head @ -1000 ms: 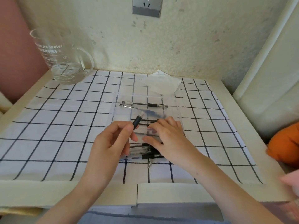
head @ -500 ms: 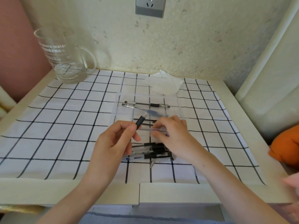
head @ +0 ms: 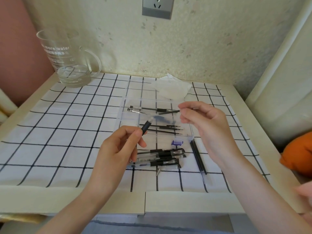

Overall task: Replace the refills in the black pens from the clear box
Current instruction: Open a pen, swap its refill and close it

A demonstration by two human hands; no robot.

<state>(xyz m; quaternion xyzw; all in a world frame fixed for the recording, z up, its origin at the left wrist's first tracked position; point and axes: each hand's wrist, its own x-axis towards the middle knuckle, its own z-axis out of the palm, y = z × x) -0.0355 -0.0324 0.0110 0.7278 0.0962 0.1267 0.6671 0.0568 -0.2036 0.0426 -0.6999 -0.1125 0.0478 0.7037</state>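
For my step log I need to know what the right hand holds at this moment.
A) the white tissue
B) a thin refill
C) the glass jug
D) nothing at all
B: the right hand pinches a thin refill over the clear box, while the left hand holds a pen barrel.

Black pens [head: 162, 157] near clear box [head: 190, 130]; refills [head: 161, 129] inside

glass jug [head: 67, 61] back left on checked cloth [head: 59, 125] | crumpled tissue [head: 173, 88] by wall | socket [head: 157, 7] above | orange object [head: 298, 156] right
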